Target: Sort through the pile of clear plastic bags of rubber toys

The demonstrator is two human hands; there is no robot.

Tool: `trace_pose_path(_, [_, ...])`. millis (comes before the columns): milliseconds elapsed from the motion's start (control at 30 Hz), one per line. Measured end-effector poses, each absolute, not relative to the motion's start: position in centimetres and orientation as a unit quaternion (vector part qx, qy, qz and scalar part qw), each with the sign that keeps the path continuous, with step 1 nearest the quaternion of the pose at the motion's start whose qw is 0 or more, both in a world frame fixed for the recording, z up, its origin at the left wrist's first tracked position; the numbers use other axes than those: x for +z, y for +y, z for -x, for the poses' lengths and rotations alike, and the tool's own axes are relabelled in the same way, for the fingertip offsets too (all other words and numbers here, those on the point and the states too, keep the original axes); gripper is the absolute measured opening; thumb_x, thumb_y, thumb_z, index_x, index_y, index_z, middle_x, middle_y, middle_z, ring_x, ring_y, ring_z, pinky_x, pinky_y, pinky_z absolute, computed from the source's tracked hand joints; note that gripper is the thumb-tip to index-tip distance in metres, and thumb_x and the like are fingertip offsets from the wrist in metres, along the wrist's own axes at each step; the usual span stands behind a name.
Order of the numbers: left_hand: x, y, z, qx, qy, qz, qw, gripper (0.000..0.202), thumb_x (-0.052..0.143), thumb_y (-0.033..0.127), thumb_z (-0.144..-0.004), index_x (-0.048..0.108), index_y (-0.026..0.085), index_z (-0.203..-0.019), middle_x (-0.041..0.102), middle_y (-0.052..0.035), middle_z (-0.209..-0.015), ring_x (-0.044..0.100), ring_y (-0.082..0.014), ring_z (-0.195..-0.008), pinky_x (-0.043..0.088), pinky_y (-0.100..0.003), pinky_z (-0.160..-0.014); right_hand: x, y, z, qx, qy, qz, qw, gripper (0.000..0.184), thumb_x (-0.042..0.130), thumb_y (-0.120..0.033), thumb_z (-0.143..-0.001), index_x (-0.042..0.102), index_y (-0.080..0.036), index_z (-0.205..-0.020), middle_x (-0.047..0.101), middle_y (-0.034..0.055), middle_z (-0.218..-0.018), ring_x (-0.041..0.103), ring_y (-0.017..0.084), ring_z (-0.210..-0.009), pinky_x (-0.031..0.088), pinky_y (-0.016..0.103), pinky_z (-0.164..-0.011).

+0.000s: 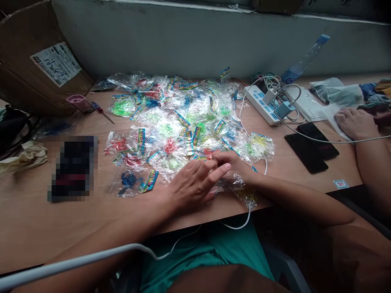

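Close to the table's front edge, my left hand (194,183) and my right hand (230,162) meet over a clear plastic bag (232,182). My left fingers are bent and closed at the bag, partly hiding it. The right hand is curled, its fingertips mostly behind the left. What is inside this bag is hidden. Beyond my hands lies a spread of clear bags (168,130) with colourful printed header cards and red, green, blue or yellow contents. One bag with a dark blue item (128,181) lies left of my left hand.
A pixelated dark object (73,169) lies left, near a screwdriver (104,113) and cardboard box (39,61). To the right are a power strip (261,106), two phones (307,152), a tilted bottle (305,61) and another person's hand (356,122). A white cable (122,249) crosses in front of me.
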State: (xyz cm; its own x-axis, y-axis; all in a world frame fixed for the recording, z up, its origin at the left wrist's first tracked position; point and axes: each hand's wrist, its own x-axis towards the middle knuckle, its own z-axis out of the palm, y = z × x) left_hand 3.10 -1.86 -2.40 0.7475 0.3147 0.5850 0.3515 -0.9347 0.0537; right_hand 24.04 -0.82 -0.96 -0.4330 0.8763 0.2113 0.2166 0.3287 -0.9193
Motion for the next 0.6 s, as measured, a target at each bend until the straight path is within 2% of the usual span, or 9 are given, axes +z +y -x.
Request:
trace_pose_path(67, [-2.5,-1.7,-3.1,-0.315,-0.184,0.931,0.024,0.088,0.068,0.032,-0.093,0.015,0.019,-0.163,0.057,-0.0153,-0.133,0.060,-0.0293,-0.109,0.055,-0.044,-0.090,-0.9,-0.7,-24.0,0.453,-0.710,0.375,0.388,0.039,0.076,-0.031,-0.077,0.042,-0.022,-0.061,0.039,-0.0072,-0.060,0.035,0.009,-0.060,0.031,0.024,-0.057])
trace_pose_path(167, [-2.6,-1.4,-3.0,-0.336,-0.208,0.919,0.003,0.090,0.068,0.040,-0.094,0.014,0.020,-0.164,0.055,-0.0163,-0.133,0.059,-0.0298,-0.111,0.057,-0.044,-0.089,-0.8,-0.3,-24.1,0.522,-0.668,0.354,0.395,0.038,0.086,-0.035,-0.073,0.051,-0.021,-0.071,0.051,-0.0055,-0.070,0.044,0.010,-0.064,0.038,0.024,-0.059])
trace_pose_path(233, [-2.5,-1.2,-3.1,-0.346,-0.219,0.912,-0.006,0.091,0.068,0.044,-0.094,0.015,0.020,-0.163,0.054,-0.0165,-0.132,0.059,-0.0301,-0.113,0.058,-0.045,-0.090,-0.7,0.1,-24.3,0.576,-0.633,0.337,0.393,0.045,0.093,-0.039,-0.068,0.054,-0.022,-0.081,0.058,-0.0042,-0.076,0.050,0.010,-0.067,0.042,0.024,-0.060])
trace_pose_path(333, [-2.3,-1.0,-3.1,-0.361,-0.217,0.907,-0.012,0.091,0.068,0.050,-0.094,0.018,0.017,-0.163,0.052,-0.0181,-0.131,0.057,-0.0313,-0.115,0.059,-0.045,-0.088,-0.7,0.6,-24.8,0.642,-0.584,0.311,0.386,0.053,0.097,-0.042,-0.065,0.054,-0.022,-0.087,0.057,-0.0071,-0.072,0.046,0.007,-0.057,0.039,0.021,-0.053])
trace_pose_path(400, [-2.3,-0.8,-3.0,-0.372,-0.221,0.901,-0.021,0.092,0.068,0.053,-0.093,0.019,0.016,-0.162,0.052,-0.0182,-0.131,0.057,-0.0311,-0.114,0.059,-0.045,-0.085,-0.7,0.8,-25.1,0.671,-0.566,0.297,0.375,0.050,0.095,-0.045,-0.069,0.055,-0.022,-0.090,0.055,-0.0088,-0.068,0.042,0.005,-0.050,0.034,0.020,-0.047])
trace_pose_path(467, [-2.3,-0.5,-2.9,-0.372,-0.243,0.895,-0.030,0.092,0.066,0.055,-0.094,0.019,0.017,-0.162,0.052,-0.0173,-0.129,0.057,-0.0299,-0.110,0.058,-0.045,-0.084,-0.8,1.0,-25.4,0.699,-0.546,0.276,0.370,0.048,0.087,-0.055,-0.077,0.059,-0.021,-0.095,0.057,-0.0081,-0.067,0.043,0.005,-0.045,0.033,0.020,-0.042])
trace_pose_path(533, [-2.4,-0.3,-2.7,-0.364,-0.272,0.890,-0.032,0.091,0.064,0.059,-0.095,0.018,0.017,-0.162,0.053,-0.0168,-0.127,0.057,-0.0290,-0.106,0.057,-0.045,-0.084,-1.0,1.1,-25.7,0.724,-0.523,0.250,0.373,0.055,0.077,-0.069,-0.081,0.062,-0.021,-0.104,0.062,-0.0052,-0.074,0.049,0.006,-0.045,0.036,0.021,-0.039])
trace_pose_path(600, [-2.4,0.0,-2.5,-0.357,-0.296,0.885,-0.031,0.089,0.060,0.062,-0.097,0.018,0.016,-0.161,0.055,-0.0166,-0.124,0.057,-0.0287,-0.103,0.055,-0.045,-0.084,-1.3,1.1,-25.7,0.729,-0.516,0.233,0.385,0.066,0.077,-0.074,-0.077,0.062,-0.022,-0.114,0.065,-0.0028,-0.085,0.055,0.008,-0.048,0.041,0.022,-0.038])
